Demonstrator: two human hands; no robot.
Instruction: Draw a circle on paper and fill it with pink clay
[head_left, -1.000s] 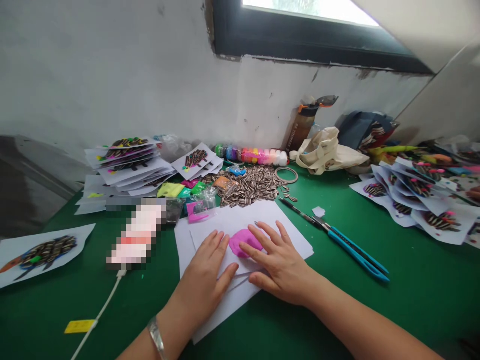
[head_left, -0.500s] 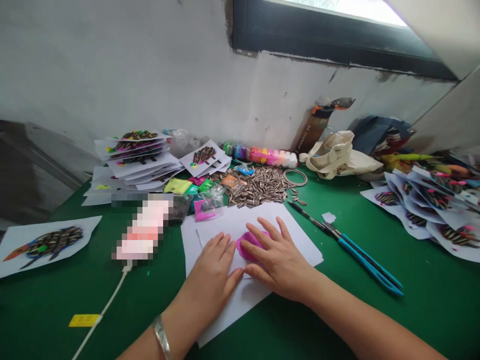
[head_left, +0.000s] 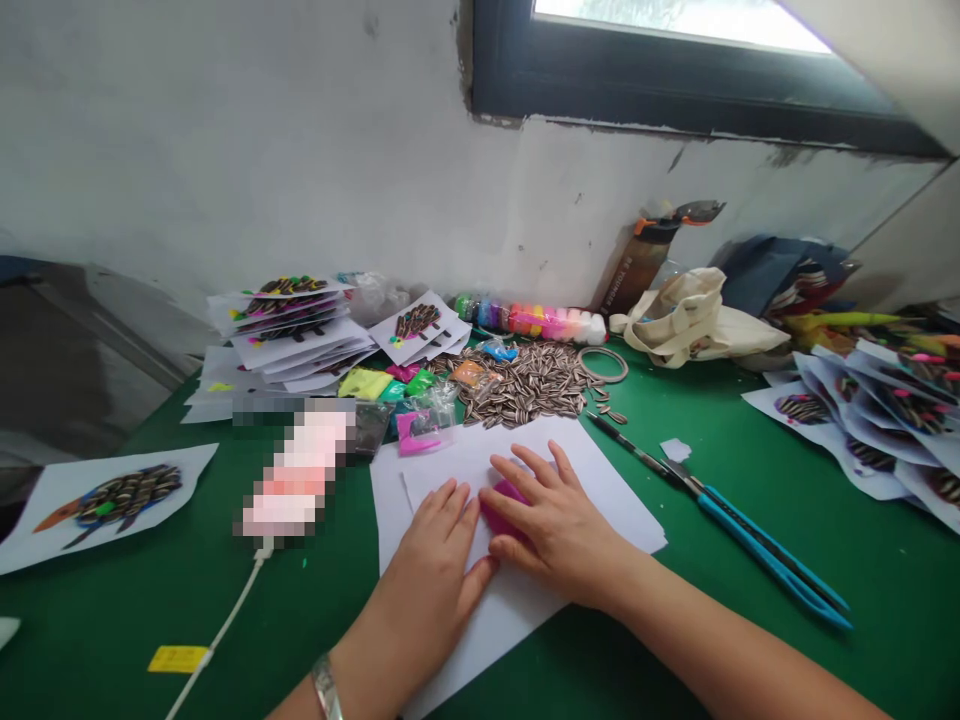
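Observation:
A flattened piece of pink modelling clay point(head_left: 499, 513) lies on white paper sheets point(head_left: 480, 645) in front of me, much of it hidden under fingers. My right hand point(head_left: 551, 520) is spread open over it, its fingers resting on the clay. Flat on the paper at the clay's left edge lies my left hand point(head_left: 435, 560), palm down with straight fingers; a silver bracelet point(head_left: 327, 688) circles its wrist. Just beyond the sheets are a small bag with pink clay point(head_left: 420, 432) and a pile of sunflower seeds point(head_left: 525, 380).
To the right lie a black pen point(head_left: 626, 440) and blue tweezers point(head_left: 776, 560). Seed-picture sheets are stacked at back left point(head_left: 300, 345) and right point(head_left: 862, 420). A phone-like, blurred object point(head_left: 300, 470) with a white cable is left. A bottle point(head_left: 637, 265) leans on the wall.
The camera view has shifted slightly, moving the whole scene down and right in the picture. My right hand now covers more of the pink clay; my left hand stays beside it.

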